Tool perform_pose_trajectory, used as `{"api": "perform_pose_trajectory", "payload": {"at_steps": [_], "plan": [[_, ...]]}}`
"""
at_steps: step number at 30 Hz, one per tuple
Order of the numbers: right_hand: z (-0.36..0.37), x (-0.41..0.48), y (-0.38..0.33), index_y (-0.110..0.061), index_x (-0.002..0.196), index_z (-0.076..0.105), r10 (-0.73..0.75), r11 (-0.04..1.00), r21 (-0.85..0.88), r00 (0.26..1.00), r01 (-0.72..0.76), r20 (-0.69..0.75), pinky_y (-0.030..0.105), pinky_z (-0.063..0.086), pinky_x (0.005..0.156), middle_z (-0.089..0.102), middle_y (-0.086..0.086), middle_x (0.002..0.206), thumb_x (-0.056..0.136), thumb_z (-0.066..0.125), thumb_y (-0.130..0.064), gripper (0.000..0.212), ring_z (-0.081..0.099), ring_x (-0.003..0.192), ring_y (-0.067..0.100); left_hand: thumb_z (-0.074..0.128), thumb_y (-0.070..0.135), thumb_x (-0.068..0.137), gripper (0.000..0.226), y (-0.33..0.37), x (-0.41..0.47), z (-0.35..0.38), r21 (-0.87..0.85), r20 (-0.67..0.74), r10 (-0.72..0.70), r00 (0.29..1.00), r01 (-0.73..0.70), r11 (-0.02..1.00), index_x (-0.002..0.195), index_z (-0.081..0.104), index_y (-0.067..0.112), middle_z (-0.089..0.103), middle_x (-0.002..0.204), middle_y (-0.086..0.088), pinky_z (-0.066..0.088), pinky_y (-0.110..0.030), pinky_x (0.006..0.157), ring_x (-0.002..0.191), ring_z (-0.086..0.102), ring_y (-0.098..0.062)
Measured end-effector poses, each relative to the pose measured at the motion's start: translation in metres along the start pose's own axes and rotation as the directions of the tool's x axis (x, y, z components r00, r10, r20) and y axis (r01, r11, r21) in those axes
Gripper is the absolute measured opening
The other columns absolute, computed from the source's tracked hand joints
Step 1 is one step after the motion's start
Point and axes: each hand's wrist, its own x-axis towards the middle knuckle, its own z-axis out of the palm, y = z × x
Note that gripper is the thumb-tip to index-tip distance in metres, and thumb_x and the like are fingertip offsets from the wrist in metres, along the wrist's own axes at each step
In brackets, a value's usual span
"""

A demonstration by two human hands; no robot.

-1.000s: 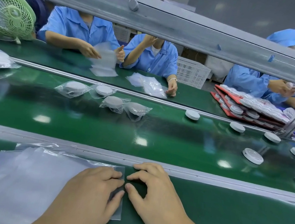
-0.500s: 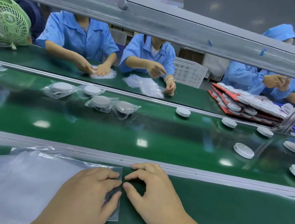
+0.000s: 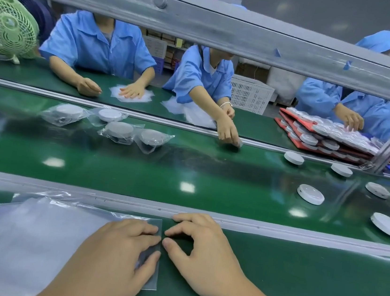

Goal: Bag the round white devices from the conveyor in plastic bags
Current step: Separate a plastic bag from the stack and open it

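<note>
A stack of clear plastic bags point(image 3: 25, 237) lies flat on the green bench at the lower left. My left hand point(image 3: 111, 260) presses flat on the stack's right end. My right hand point(image 3: 200, 254) sits just right of it, fingers curled, with index and thumb tips pinching at the top bag's right edge. Several bare round white devices lie on the conveyor point(image 3: 186, 169) at the right; the nearest ones are at the belt's middle point(image 3: 310, 194) and near its front edge point(image 3: 387, 225). Several bagged devices point(image 3: 119, 130) lie on the belt at the left.
A grey rail point(image 3: 277, 228) divides my bench from the belt. Across it, people in blue coats work with bags; one person's hand point(image 3: 227, 132) reaches onto the belt. Red trays of devices point(image 3: 313, 137) stand at the back right, a green fan point(image 3: 7, 26) at the back left.
Devices on the belt have drifted left. The person opposite has reached a hand down onto the belt. My two hands stay at the bag's edge, hardly moved.
</note>
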Motion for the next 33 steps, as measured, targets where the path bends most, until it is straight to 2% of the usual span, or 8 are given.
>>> {"api": "perform_pose_trajectory", "payload": {"at_steps": [10, 12, 16, 19, 23, 26, 28, 33], "plan": [[-0.0014, -0.0009, -0.0006, -0.044, 0.110, 0.071, 0.013, 1.000, 0.017, 1.000, -0.014, 0.007, 0.020, 0.029, 0.114, 0.053, -0.034, 0.129, 0.085, 0.045, -0.070, 0.044, 0.034, 0.129, -0.013, 0.046, 0.050, 0.081, 0.036, 0.0000, 0.0006, 0.0018, -0.026, -0.022, 0.006, 1.000, -0.007, 1.000, 0.088, 0.080, 0.040, 0.071, 0.099, 0.028, 0.051, -0.015, 0.077, 0.090, 0.068, 0.001], [-0.0012, -0.0009, -0.0002, -0.044, 0.110, 0.071, 0.015, 1.000, 0.017, 1.000, -0.015, 0.006, 0.021, 0.029, 0.114, 0.053, -0.034, 0.129, 0.085, 0.046, -0.069, 0.043, 0.034, 0.129, -0.013, 0.047, 0.050, 0.080, 0.035, 0.0007, 0.0004, 0.0015, -0.016, -0.021, 0.012, 1.000, -0.012, 1.000, 0.087, 0.080, 0.041, 0.071, 0.099, 0.028, 0.053, -0.017, 0.077, 0.090, 0.069, 0.000], [-0.0016, -0.0013, -0.0004, -0.044, 0.111, 0.070, 0.025, 0.999, 0.019, 1.000, -0.025, 0.013, 0.022, 0.029, 0.115, 0.052, -0.033, 0.130, 0.085, 0.046, -0.069, 0.043, 0.033, 0.129, -0.013, 0.067, 0.046, 0.071, 0.021, 0.0021, 0.0021, -0.0008, 0.017, -0.006, 0.018, 1.000, -0.018, 1.000, 0.085, 0.081, 0.040, 0.073, 0.098, 0.026, 0.057, -0.023, 0.076, 0.089, 0.071, -0.002], [-0.0023, -0.0015, -0.0010, -0.044, 0.113, 0.069, 0.033, 0.999, 0.017, 0.999, -0.033, 0.023, 0.023, 0.029, 0.115, 0.052, -0.033, 0.132, 0.085, 0.046, -0.069, 0.044, 0.034, 0.131, -0.011, 0.069, 0.045, 0.068, 0.022, 0.0022, 0.0021, -0.0007, 0.020, 0.009, 0.010, 1.000, -0.010, 1.000, 0.086, 0.081, 0.039, 0.073, 0.098, 0.025, 0.059, -0.025, 0.075, 0.090, 0.072, -0.003], [-0.0030, -0.0024, -0.0016, -0.042, 0.113, 0.070, 0.026, 1.000, 0.015, 0.999, -0.026, 0.026, 0.024, 0.029, 0.115, 0.053, -0.031, 0.133, 0.087, 0.046, -0.067, 0.043, 0.035, 0.131, -0.008, 0.067, 0.046, 0.072, 0.022, 0.0023, 0.0008, 0.0001, 0.002, 0.004, -0.005, 1.000, 0.005, 1.000, 0.087, 0.081, 0.039, 0.073, 0.099, 0.025, 0.059, -0.026, 0.075, 0.092, 0.071, -0.004], [-0.0037, -0.0025, -0.0019, -0.042, 0.114, 0.070, 0.023, 1.000, 0.014, 0.999, -0.023, 0.027, 0.022, 0.027, 0.115, 0.053, -0.030, 0.134, 0.086, 0.045, -0.068, 0.046, 0.034, 0.131, -0.010, 0.051, 0.052, 0.079, 0.033, 0.0025, 0.0008, 0.0005, -0.013, 0.012, -0.012, 1.000, 0.012, 1.000, 0.087, 0.080, 0.040, 0.073, 0.099, 0.025, 0.058, -0.024, 0.075, 0.092, 0.071, -0.003], [-0.0033, -0.0024, -0.0016, -0.042, 0.114, 0.070, 0.019, 1.000, 0.013, 1.000, -0.019, 0.024, 0.021, 0.027, 0.115, 0.053, -0.030, 0.134, 0.086, 0.045, -0.068, 0.046, 0.034, 0.130, -0.010, 0.047, 0.054, 0.080, 0.036, 0.0010, 0.0000, 0.0013, -0.029, 0.013, -0.028, 1.000, 0.029, 0.999, 0.089, 0.080, 0.041, 0.072, 0.101, 0.027, 0.056, -0.022, 0.078, 0.094, 0.070, -0.001], [-0.0013, -0.0026, -0.0008, -0.041, 0.112, 0.071, 0.017, 1.000, 0.016, 1.000, -0.017, 0.009, 0.021, 0.027, 0.114, 0.053, -0.031, 0.132, 0.087, 0.047, -0.066, 0.043, 0.035, 0.130, -0.011, 0.048, 0.054, 0.080, 0.035, -0.0013, -0.0021, 0.0020, -0.073, 0.028, -0.058, 0.998, 0.060, 0.996, 0.091, 0.079, 0.041, 0.071, 0.104, 0.027, 0.042, -0.014, 0.086, 0.098, 0.067, 0.000]]}}
